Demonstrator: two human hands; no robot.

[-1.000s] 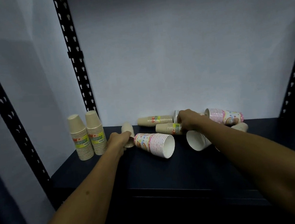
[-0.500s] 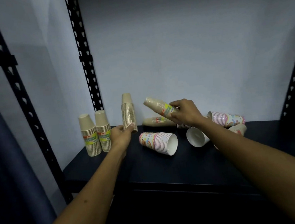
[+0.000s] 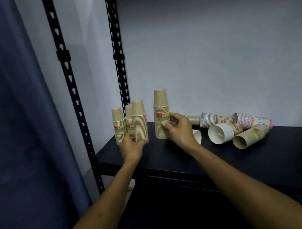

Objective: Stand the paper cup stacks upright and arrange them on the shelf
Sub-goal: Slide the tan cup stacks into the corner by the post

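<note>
Four kraft stacks are standing at the shelf's [image 3: 168, 160] left, the left hand [image 3: 131, 146] gripping one [image 3: 139, 122], the right hand [image 3: 178, 130] pinching another [image 3: 161, 115], while five or so are lying toppled [image 3: 220, 133] rightward.

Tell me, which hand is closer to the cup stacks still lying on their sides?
The right hand, probably. It grips an upright brown stack just beside the toppled stacks on the shelf. The left hand holds a stack at the far left.
</note>
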